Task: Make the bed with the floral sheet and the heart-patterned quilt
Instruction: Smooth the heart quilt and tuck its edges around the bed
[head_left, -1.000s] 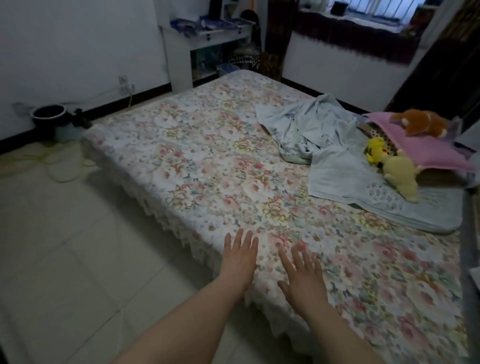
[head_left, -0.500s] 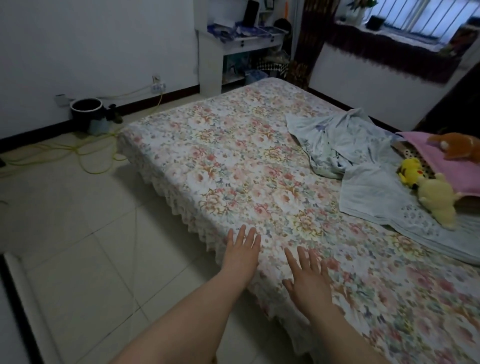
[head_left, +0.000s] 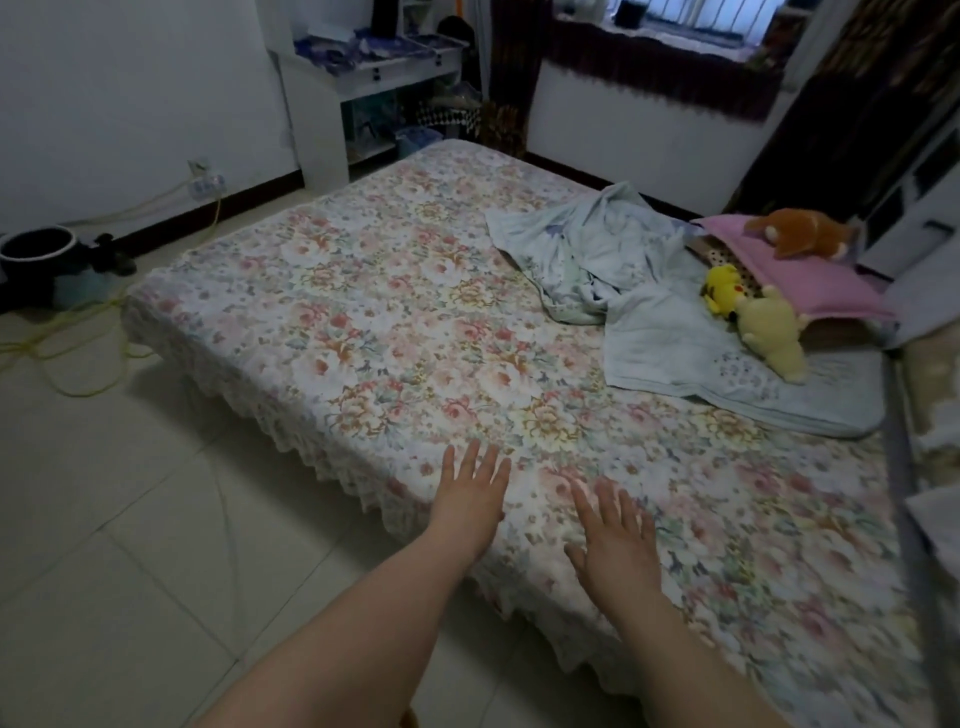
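The floral sheet (head_left: 395, 332) covers the whole bed, its lace trim hanging over the near edge. A pale blue quilt (head_left: 618, 270) lies crumpled at the far right of the bed, its pattern too faint to read. My left hand (head_left: 472, 488) lies flat on the sheet at the bed's near edge, fingers straight and spread. My right hand (head_left: 613, 540) lies flat beside it, a little further right, palm down. Neither hand holds anything.
A pink pillow (head_left: 810, 280) with a brown plush toy (head_left: 800, 234) on it sits at the bed's right end, two yellow plush toys (head_left: 763, 322) beside it. A white shelf unit (head_left: 358, 88) stands behind the bed. A black pot (head_left: 36, 249) and yellow cord (head_left: 83, 332) lie on the tiled floor.
The view has swung left and back, showing more floor and wall. Both hands stay flat on the sheet at the near edge, sliding slightly along it.
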